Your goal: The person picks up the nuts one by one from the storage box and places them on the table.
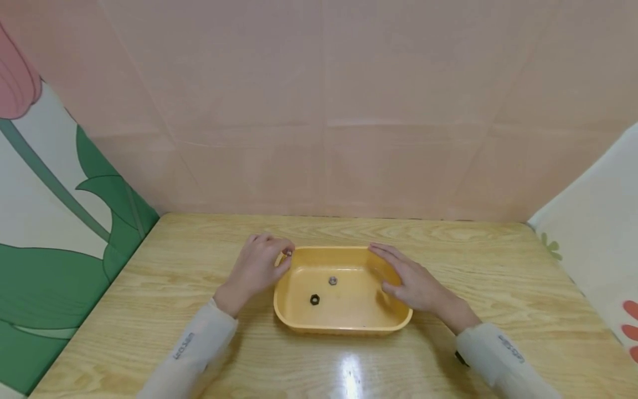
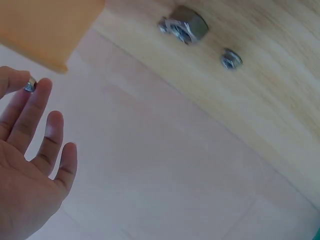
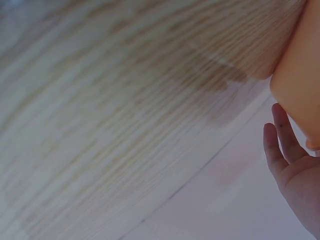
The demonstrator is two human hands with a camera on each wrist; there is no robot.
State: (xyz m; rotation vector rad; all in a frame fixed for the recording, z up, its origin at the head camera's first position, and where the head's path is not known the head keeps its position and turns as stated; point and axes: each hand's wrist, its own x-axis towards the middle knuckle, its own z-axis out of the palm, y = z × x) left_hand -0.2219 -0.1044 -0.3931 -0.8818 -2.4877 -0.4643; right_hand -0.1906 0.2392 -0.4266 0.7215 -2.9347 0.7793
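Note:
My left hand (image 1: 256, 266) is at the left rim of a yellow plastic tray (image 1: 344, 331). Between its thumb and forefinger it pinches a small shiny metal nut (image 2: 30, 85), while the other fingers stand loosely spread. Inside the tray lie a dark hex nut (image 1: 315, 300) and a silver nut (image 1: 333, 281), a little apart. My right hand (image 1: 416, 282) rests on the tray's right side with fairly straight fingers. Its thumb reaches over the inside, and two fingers (image 3: 285, 132) lie along the outer wall in the right wrist view.
On the wooden table (image 1: 199, 249), the left wrist view shows a large metal nut (image 2: 189, 24) beside a smaller piece, with another small nut (image 2: 231, 59) nearby. A pinkish sheet (image 1: 324, 138) hangs behind the table. Printed cloths flank both sides.

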